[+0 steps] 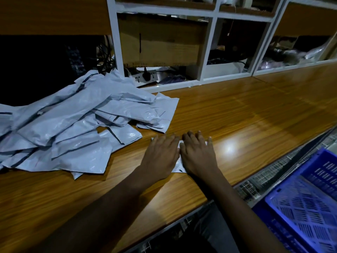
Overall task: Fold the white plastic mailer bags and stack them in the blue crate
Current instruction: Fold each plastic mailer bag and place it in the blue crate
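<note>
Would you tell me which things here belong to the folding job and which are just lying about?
Job: mailer bag pressed under left hand and right hand; pile of mailer bags; blue crate.
Lying about: cardboard box; power strip; cables.

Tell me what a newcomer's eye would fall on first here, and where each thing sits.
The big loose heap of white mailer bags sprawls over the left of the wooden counter. At centre, the left hand and right hand press flat, side by side, on a folded bag. A blue crate sits low at the right, off the counter's near edge.
</note>
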`<control>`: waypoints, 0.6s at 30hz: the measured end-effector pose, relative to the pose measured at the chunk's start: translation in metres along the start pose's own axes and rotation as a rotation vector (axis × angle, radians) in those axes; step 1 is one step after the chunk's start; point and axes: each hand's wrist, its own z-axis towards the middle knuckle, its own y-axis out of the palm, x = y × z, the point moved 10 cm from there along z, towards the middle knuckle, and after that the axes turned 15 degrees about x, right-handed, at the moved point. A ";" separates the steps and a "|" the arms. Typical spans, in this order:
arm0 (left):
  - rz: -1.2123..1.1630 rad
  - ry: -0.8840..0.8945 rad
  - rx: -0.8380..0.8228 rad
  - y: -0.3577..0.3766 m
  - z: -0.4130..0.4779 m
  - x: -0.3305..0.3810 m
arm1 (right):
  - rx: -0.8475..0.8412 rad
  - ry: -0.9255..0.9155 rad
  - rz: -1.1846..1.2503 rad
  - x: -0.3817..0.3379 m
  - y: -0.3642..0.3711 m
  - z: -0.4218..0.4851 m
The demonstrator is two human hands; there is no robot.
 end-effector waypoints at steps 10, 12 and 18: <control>-0.071 -0.066 -0.156 0.000 -0.020 -0.016 | 0.004 -0.015 0.132 0.011 0.000 0.005; -0.011 -0.053 -0.170 -0.001 -0.020 -0.016 | -0.024 -0.026 0.144 0.014 0.002 0.006; 0.026 -0.042 -0.082 -0.015 -0.016 -0.014 | -0.025 -0.006 0.089 0.028 0.004 0.010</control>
